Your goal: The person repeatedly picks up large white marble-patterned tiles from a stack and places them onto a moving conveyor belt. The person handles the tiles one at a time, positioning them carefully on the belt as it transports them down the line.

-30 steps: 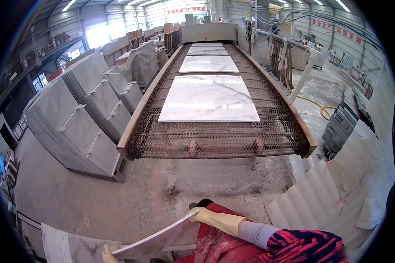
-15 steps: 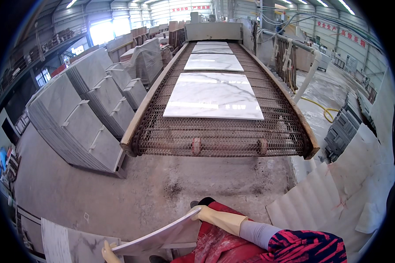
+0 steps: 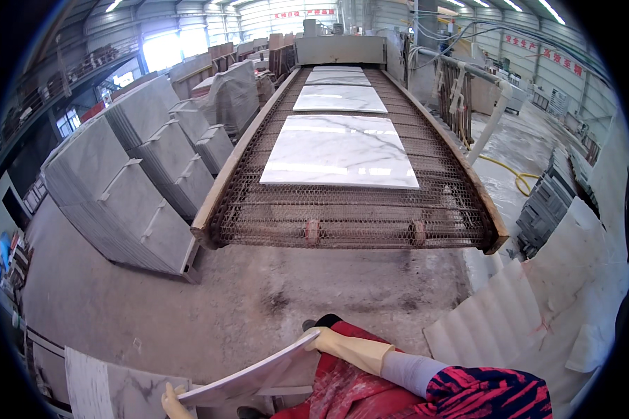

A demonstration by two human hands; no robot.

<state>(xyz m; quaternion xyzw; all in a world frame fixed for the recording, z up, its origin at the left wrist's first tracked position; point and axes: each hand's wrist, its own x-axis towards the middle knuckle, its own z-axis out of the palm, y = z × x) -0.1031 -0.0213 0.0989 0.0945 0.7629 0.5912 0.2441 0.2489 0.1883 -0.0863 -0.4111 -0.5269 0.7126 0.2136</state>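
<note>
A white marble slab (image 3: 276,369) is tilted between my two hands, low in the view, its long edge slanting up to the right. My left hand (image 3: 172,401), in a pale yellow rubber glove, is closed on the slab's lower left end. At the upper right end my right hand (image 3: 320,341), gloved the same way, grips the edge; most of its fingers are hidden. Beside my left hand, more grey-veined marble slabs (image 3: 136,392) stand stacked. Ahead, a polished marble slab (image 3: 339,150) lies flat on a mesh conveyor (image 3: 356,216).
Further slabs (image 3: 339,99) line the conveyor toward a grey machine housing (image 3: 340,50). Tall leaning stacks of slabs (image 3: 129,185) stand left of it. On the right are a yellow hose (image 3: 521,180), dark grey stacked pieces (image 3: 545,209) and pale sheets (image 3: 496,307).
The nearest slab on the conveyor has shifted very slightly away from me. My hands and the slab they hold look almost unmoved.
</note>
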